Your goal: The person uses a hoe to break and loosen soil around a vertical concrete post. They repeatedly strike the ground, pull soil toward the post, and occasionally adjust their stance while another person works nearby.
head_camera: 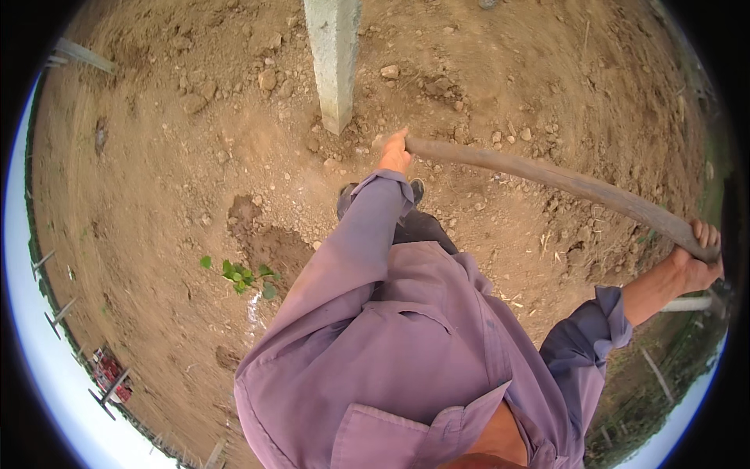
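Observation:
A thick, weathered wooden pole (545, 171) stretches from before my feet out to the far right; it looks bowed in this wide view. My left hand (396, 153) grips it near its inner end, and my right hand (697, 264) is wrapped around it near the outer end at the right rim. Just ahead of my left hand, a square concrete post (335, 64) meets loose, disturbed soil (319, 143). The pole's inner end is close to the post's foot but appears apart from it. My dark shoes (345, 198) are partly covered by my left sleeve.
A small leafy plant (243, 275) grows beside a damp soil patch (249, 220) at my left. Stones (267, 80) and clods lie around the post. Another concrete post (88, 55) is at upper left. A red vehicle or machine (109, 372) stands far off.

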Motion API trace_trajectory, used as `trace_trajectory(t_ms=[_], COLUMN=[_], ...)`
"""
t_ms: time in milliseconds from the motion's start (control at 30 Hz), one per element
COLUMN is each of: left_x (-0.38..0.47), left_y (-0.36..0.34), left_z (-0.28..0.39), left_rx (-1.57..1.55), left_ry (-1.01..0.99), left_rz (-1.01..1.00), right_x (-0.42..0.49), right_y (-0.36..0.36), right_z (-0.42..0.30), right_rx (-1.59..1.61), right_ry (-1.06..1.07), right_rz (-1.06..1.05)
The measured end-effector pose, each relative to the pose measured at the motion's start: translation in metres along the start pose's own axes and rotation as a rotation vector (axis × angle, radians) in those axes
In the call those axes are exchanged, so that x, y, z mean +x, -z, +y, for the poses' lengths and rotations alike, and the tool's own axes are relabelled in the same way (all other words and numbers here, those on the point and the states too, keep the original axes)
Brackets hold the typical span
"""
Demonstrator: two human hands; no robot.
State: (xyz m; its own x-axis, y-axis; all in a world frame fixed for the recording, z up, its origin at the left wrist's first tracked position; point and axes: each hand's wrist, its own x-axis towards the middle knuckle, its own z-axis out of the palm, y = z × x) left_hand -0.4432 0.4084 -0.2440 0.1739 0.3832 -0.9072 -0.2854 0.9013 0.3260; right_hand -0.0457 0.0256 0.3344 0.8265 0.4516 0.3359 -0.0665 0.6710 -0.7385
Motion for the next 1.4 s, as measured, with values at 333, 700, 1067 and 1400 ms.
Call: trace_trajectory(t_ms=[333,700,1067,1400], left_x=[-0.015,-0.007,-0.120,-0.223], left_y=[-0.052,-0.025,-0.119,-0.172], left_z=[0.015,0.053,0.063,0.099], left_rx=[-0.295,-0.125,-0.016,0.007], left_ry=[0.282,0.281,0.144,0.072], left_rz=[-0.050,-0.202,-0.321,-0.502], right_x=[-0.206,-0.269,-0.164,-0.090], right_y=[-0.087,-0.139,-0.176,-0.195], right_z=[0.426,0.529,0.458,0.403], right_rx=[-0.662,-0.633,-0.728,-0.274], right_ry=[-0.479,-0.754,-0.407,-0.336], right_rz=[0.138,0.259,0.207,0.112])
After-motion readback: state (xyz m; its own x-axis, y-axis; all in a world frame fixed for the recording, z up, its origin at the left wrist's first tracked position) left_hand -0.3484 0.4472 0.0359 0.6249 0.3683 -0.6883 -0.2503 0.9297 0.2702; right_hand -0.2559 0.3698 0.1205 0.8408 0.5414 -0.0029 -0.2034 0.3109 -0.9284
